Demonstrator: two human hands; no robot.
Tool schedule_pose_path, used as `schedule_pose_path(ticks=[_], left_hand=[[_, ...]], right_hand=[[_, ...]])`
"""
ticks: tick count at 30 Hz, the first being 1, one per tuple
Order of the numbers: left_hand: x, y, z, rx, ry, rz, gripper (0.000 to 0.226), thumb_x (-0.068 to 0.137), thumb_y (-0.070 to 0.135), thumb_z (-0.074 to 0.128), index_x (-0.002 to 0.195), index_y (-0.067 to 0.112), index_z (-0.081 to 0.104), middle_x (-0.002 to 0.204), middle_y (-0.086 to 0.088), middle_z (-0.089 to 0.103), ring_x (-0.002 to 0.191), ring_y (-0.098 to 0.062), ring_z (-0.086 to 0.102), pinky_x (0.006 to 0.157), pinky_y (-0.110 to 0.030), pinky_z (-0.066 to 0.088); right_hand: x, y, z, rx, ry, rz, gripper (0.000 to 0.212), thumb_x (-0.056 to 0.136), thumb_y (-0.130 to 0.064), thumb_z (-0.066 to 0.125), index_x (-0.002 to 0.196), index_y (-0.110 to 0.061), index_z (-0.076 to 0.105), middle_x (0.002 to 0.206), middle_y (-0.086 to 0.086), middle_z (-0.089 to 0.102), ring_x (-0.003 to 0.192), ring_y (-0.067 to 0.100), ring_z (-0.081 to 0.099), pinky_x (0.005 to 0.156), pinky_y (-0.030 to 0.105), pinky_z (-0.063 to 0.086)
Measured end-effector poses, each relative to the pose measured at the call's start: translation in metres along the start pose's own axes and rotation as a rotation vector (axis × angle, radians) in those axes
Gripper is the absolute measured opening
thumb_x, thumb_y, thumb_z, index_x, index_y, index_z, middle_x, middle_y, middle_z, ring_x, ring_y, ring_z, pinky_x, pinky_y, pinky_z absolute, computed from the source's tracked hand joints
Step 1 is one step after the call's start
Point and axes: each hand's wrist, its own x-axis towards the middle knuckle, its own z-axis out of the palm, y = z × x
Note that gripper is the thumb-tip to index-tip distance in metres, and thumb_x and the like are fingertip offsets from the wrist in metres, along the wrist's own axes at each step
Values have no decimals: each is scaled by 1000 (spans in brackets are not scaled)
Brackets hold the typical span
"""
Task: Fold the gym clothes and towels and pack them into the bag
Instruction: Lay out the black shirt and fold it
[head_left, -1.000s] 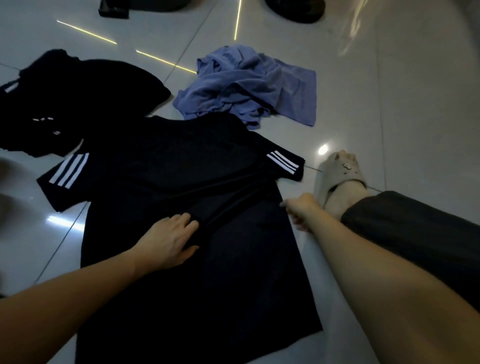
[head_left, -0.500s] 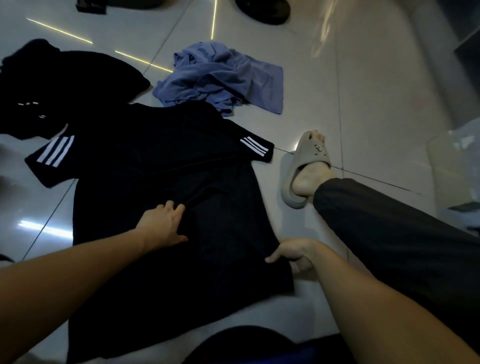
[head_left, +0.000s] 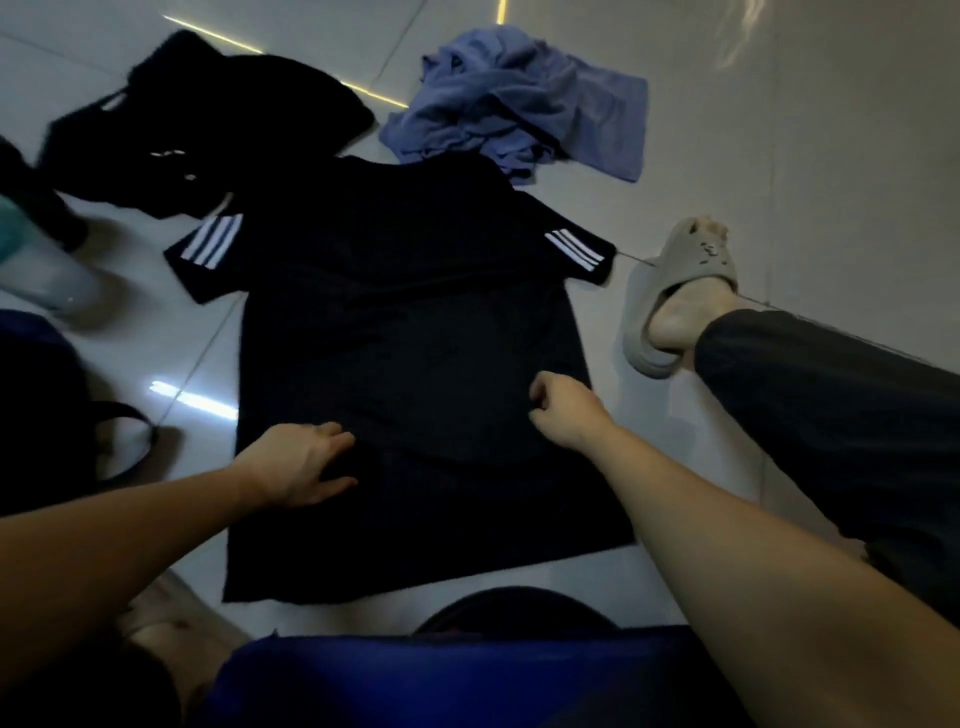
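Tile floor (head_left: 779, 156), glossy white, dim room. Counted one black stripe-sleeved T-shirt (head_left: 405, 322) spread flat there, one crumpled lavender towel (head_left: 519, 104) beyond, one black garment heap (head_left: 218, 119) far-left. Noted left hand (head_left: 296, 462) splayed on shirt, right hand (head_left: 566, 410) curled at its edge; could not tell its grip.

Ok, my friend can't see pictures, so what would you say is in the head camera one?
A black T-shirt with white-striped sleeves lies flat on a pale tiled floor, the left hand open on it and the right hand curled near its right edge. Beyond lie a crumpled purple-blue towel and a black clothes heap.
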Motion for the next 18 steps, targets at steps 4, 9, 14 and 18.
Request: schedule_pose_path(ticks=[4,9,14,18], left_hand=[[-15,-23,2,-135,226,-405,60,82,61,66,121,17,51,113,-7,51,103,-31,61,70,-42,55],[-15,-29,-7,-238,-9,-566,85,73,68,73,134,20,38,127,-9,49,115,-31,57,83,-42,53],[-7,-36,-19,-178,-249,-493,66,72,80,65,106,24,58,103,1,67,89,-19,64,73,-32,51],[16,-56,-32,-265,-40,-607,43,87,65,56,91,23,52,92,2,62,82,-20,61,70,-32,49]], right_hand=[[7,-55,28,-212,-63,-289,76,95,-24,60,159,-26,18,162,9,20,144,34,30,112,46,39],[0,-95,43,-560,-238,-396,68,94,-29,56,155,-20,29,162,16,17,147,40,21,116,51,31],[21,-115,21,-418,20,-442,26,91,-20,50,111,-12,63,115,9,58,108,32,59,87,40,52],[76,-120,-17,-418,-29,-336,55,94,-28,52,147,-16,44,147,12,40,131,34,44,104,47,46]])
